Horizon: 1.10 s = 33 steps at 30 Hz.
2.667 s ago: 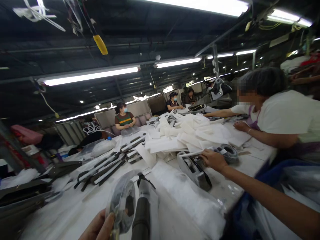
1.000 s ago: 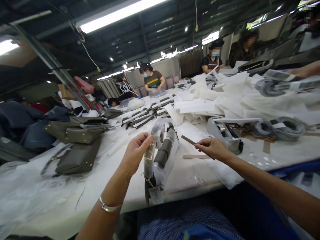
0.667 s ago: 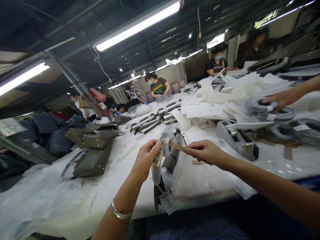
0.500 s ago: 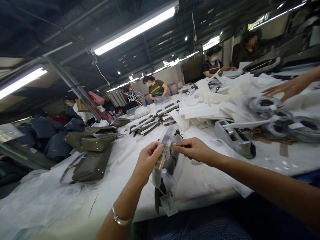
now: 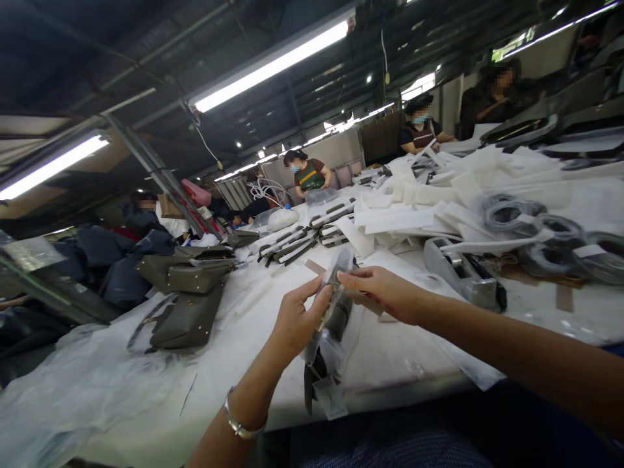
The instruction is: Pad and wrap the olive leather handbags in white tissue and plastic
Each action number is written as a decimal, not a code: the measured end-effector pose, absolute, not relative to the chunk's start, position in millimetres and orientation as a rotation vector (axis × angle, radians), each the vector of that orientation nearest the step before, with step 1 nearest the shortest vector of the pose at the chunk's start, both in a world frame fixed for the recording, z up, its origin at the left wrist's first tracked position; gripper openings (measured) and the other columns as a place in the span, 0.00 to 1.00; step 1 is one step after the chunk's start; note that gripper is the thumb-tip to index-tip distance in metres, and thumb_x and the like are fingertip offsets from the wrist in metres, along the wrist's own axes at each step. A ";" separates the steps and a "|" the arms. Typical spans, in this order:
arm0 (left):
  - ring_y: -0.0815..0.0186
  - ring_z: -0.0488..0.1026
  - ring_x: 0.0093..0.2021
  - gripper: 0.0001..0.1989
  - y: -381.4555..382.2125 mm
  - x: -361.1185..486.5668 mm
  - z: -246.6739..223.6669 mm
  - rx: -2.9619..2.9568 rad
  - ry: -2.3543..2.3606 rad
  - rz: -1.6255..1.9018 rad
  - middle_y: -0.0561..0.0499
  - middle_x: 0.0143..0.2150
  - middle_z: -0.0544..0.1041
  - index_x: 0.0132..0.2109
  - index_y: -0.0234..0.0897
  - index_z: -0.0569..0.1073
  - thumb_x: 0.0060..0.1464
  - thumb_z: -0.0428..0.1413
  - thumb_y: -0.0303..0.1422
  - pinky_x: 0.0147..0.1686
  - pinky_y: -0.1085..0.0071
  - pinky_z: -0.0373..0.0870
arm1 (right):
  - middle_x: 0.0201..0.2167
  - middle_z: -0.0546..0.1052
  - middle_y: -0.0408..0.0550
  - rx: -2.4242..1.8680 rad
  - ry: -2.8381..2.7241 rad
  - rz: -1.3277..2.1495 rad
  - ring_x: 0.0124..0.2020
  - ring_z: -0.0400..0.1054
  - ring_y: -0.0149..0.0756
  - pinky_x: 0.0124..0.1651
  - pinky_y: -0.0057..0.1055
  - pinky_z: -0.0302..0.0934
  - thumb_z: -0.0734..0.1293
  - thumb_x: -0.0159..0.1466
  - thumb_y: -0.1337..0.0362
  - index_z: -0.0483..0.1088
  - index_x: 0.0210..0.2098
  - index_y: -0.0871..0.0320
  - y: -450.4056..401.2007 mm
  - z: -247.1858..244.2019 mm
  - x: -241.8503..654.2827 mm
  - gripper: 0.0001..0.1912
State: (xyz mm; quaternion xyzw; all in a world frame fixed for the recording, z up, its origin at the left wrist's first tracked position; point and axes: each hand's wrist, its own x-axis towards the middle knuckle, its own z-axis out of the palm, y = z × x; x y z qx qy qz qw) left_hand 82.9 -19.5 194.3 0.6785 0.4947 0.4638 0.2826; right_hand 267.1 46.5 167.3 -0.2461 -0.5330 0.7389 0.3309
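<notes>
Head camera: here's the left hand [image 5: 296,320], pinching a glossy, clear plastic-wrapped coil [image 5: 343,260] over the white-covered table [image 5: 404,351]! The right hand [image 5: 390,294], half curled, touches its side; gripping or not, I can't tell. A flat brown strip [image 5: 314,266] juts out alongside; below, a smooth, dark-olive cylindrical roll [image 5: 340,317].

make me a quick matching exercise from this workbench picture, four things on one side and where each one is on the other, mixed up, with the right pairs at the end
Things
1. clear glossy plastic piece
2. silver metal bracelet
3. olive handbag with gold studs
4. grey boxy dispenser

Places
A. around the left wrist
B. near shiny grey coils
C. gripped by the left hand, right hand against it
D. on the white table, at the picture's left

Pairs: 1-C, 2-A, 3-D, 4-B
</notes>
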 end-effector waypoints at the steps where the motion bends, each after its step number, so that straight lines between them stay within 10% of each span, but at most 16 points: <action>1: 0.53 0.73 0.55 0.17 -19.7 83.9 193.9 1.829 1.312 1.244 0.48 0.48 0.81 0.48 0.40 0.81 0.56 0.59 0.43 0.61 0.61 0.62 | 0.30 0.79 0.47 -0.664 -1.399 1.899 0.29 0.71 0.34 0.32 0.28 0.65 0.72 0.58 0.47 0.77 0.33 0.58 45.4 167.8 266.0 0.19; 4: 0.56 0.75 0.53 0.19 -18.9 86.5 188.0 1.778 1.277 1.253 0.48 0.46 0.81 0.53 0.40 0.78 0.58 0.58 0.43 0.58 0.63 0.65 | 0.27 0.79 0.46 -0.696 -1.382 1.871 0.29 0.71 0.35 0.30 0.28 0.64 0.73 0.58 0.48 0.78 0.32 0.56 42.7 169.0 263.7 0.16; 10: 0.61 0.77 0.43 0.55 -16.9 93.4 178.9 1.207 1.230 1.427 0.44 0.51 0.76 0.73 0.49 0.42 0.47 0.68 0.41 0.42 0.68 0.73 | 0.25 0.78 0.47 -0.717 -1.427 1.865 0.29 0.72 0.38 0.30 0.30 0.64 0.73 0.57 0.49 0.79 0.31 0.56 45.0 168.9 266.7 0.15; 16: 0.60 0.78 0.42 0.27 -22.7 100.0 184.4 1.174 1.001 1.293 0.43 0.45 0.79 0.54 0.38 0.75 0.50 0.66 0.44 0.42 0.69 0.72 | 0.32 0.81 0.50 -0.706 -1.548 1.828 0.32 0.73 0.39 0.33 0.30 0.65 0.72 0.58 0.51 0.80 0.35 0.56 51.4 167.4 271.8 0.15; 25: 0.65 0.76 0.36 0.20 -18.9 103.9 184.1 1.240 1.178 1.380 0.46 0.38 0.80 0.42 0.36 0.78 0.49 0.67 0.45 0.38 0.72 0.70 | 0.35 0.82 0.48 -0.716 -1.575 1.778 0.33 0.73 0.39 0.35 0.31 0.66 0.74 0.57 0.52 0.80 0.40 0.57 54.5 166.5 276.1 0.17; 33: 0.67 0.74 0.34 0.17 -21.8 106.3 181.1 1.267 1.246 1.450 0.49 0.35 0.79 0.43 0.36 0.77 0.51 0.65 0.43 0.35 0.73 0.69 | 0.45 0.80 0.52 -0.472 -1.231 1.961 0.50 0.73 0.44 0.56 0.39 0.66 0.74 0.58 0.53 0.80 0.41 0.56 46.2 152.9 284.3 0.16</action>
